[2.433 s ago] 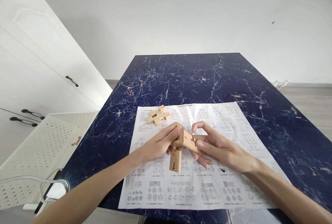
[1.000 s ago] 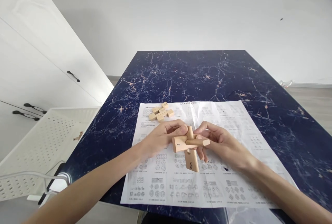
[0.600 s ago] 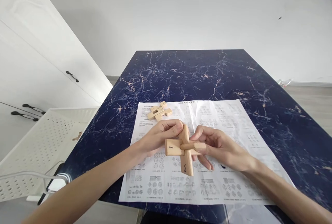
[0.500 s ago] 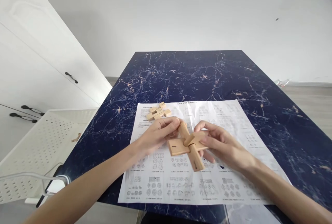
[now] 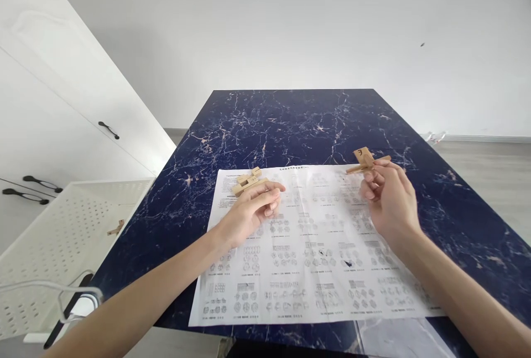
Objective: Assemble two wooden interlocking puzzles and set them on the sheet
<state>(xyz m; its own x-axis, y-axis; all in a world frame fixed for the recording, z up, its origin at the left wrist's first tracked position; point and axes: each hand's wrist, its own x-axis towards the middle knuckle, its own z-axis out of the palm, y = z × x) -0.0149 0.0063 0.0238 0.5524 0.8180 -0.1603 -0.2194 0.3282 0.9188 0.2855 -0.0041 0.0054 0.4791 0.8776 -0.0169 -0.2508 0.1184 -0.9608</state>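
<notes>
My right hand point(image 5: 390, 195) pinches a cross-shaped wooden interlocking puzzle point(image 5: 364, 154) between thumb and fingertips, over the top right part of a printed sheet. One of its flat ends carries a dark mark like a 3. My left hand point(image 5: 253, 208) hovers over the sheet's left side, fingers loosely curled together and thumb against the index finger, with nothing visible in it. Just beyond it, several notched wooden pieces point(image 5: 245, 182) lie on the sheet's top left, partly hidden by that hand. The paper sheet point(image 5: 298, 286) is creased and covered with small puzzle diagrams.
The sheet lies on a dark blue marble-patterned table point(image 5: 282, 125). To the left stands a white perforated basket point(image 5: 53, 247) with a small wooden piece point(image 5: 116, 228) inside. A white cable point(image 5: 50, 287) runs beside the table edge. White cabinets point(image 5: 62, 114) rise behind the basket.
My left hand has let go of the wooden cross. My right hand has carried it up and right, from the sheet's middle to its top right edge.
</notes>
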